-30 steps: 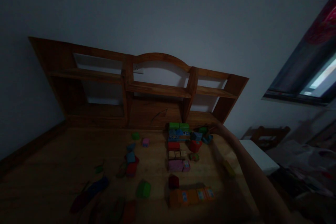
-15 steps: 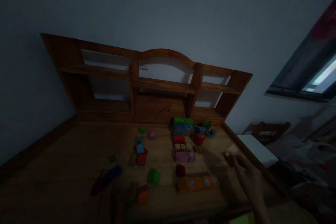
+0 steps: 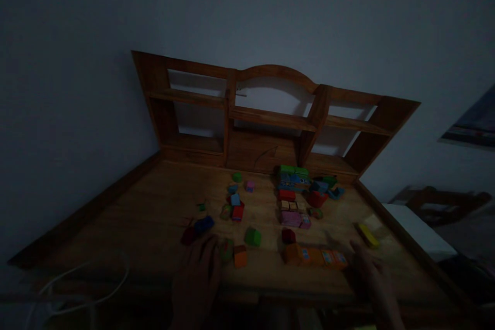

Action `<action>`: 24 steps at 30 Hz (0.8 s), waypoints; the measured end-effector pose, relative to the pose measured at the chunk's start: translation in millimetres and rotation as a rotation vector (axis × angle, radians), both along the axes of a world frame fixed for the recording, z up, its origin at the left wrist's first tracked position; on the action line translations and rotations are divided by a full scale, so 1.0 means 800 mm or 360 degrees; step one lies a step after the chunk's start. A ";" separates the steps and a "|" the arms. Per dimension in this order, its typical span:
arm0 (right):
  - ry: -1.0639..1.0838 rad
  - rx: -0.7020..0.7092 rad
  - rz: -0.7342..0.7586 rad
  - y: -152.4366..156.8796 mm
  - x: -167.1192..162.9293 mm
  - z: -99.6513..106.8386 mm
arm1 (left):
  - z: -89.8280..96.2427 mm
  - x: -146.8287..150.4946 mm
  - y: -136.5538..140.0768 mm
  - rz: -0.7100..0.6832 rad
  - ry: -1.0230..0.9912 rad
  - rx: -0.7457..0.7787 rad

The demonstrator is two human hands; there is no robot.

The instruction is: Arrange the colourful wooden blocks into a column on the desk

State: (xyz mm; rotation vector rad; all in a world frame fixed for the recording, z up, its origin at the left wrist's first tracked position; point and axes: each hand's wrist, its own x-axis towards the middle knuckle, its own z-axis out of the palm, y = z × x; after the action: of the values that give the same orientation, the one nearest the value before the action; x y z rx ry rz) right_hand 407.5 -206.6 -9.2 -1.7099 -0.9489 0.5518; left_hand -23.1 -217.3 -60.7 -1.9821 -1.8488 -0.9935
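In the dim head view, my left hand rests palm down at the table's front edge, its fingers slightly apart. Just beyond its fingertips lie a blue block and a dark red block. To its right are a green rounded piece and an orange block. My right hand is over the front right of the table, somewhat blurred, with the index finger stretched out and no object visible in it. A row of orange blocks ends left of that hand. A yellow block lies beyond its fingertip, apart from it.
A wooden shelf unit stands along the table's back. Green and blue blocks, a red block and pink blocks sit in rows. A green block lies mid-table. A white cable loops at front left.
The view has turned left. My right hand has drawn back from a block with a yellow patch; a yellow block now lies apart from it. My left hand shows more clearly.
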 end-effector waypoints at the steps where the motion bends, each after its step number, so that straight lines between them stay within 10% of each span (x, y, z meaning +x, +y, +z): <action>1: 0.0000 -0.0050 0.0027 0.000 -0.002 0.001 | 0.000 0.000 -0.001 -0.0011 -0.0020 -0.0016; 10: 0.0029 -0.0157 0.0138 -0.009 -0.011 0.002 | 0.010 0.007 0.001 -0.0128 -0.0248 -0.0076; 17: 0.0001 -0.0072 0.0115 -0.006 -0.001 -0.015 | 0.057 -0.008 0.095 -0.0534 -0.0282 -0.0441; 24: 0.0052 -0.0006 0.0136 -0.007 -0.003 -0.020 | 0.052 -0.020 0.135 -0.0713 -0.0215 -0.0643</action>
State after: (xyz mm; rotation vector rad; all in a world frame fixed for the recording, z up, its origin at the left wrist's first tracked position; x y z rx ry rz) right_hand 405.5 -212.3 -24.9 -1.6648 -1.0012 0.6362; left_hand -39.3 -109.3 -19.0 -2.7189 -1.8261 -0.9351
